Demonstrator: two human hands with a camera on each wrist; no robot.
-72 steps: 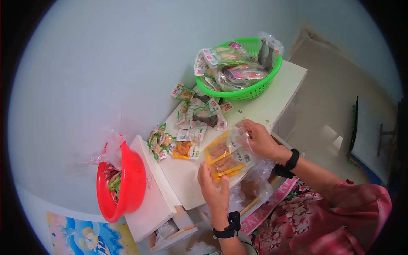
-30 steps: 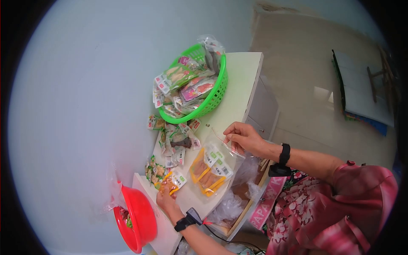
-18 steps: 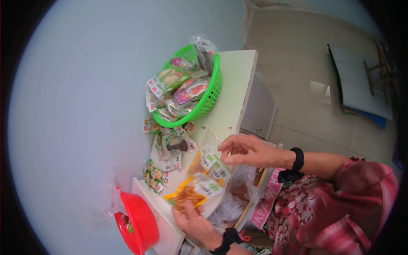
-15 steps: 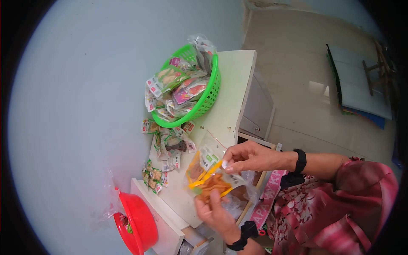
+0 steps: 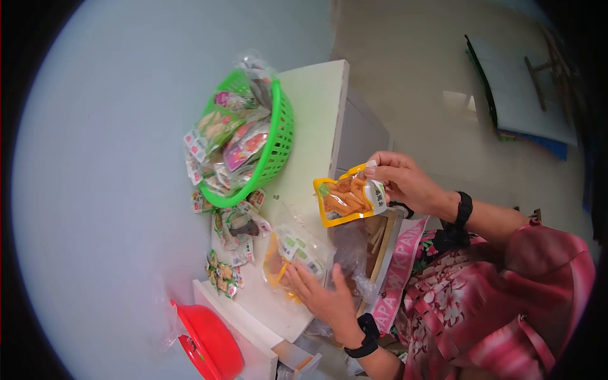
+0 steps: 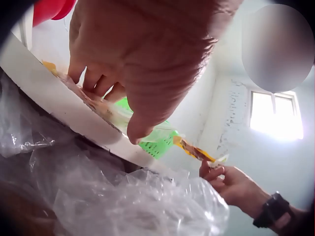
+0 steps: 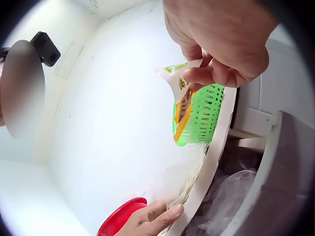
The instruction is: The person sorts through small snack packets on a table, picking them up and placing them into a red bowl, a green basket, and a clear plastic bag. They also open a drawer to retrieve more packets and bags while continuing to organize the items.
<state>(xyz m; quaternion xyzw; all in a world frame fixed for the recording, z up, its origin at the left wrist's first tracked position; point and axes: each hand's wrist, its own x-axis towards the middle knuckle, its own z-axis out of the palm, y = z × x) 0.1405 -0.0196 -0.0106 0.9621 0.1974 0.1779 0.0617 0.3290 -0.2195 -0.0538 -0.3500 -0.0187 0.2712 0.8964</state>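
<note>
A green basket (image 5: 278, 136) heaped with sealed snack packets (image 5: 244, 142) stands at the far end of the white table (image 5: 310, 107). More small packets (image 5: 231, 228) lie scattered along the table's left edge. Near and left sits a red basin (image 5: 212, 348). Crumpled clear plastic (image 6: 123, 201) hangs beneath the table's right edge
</note>
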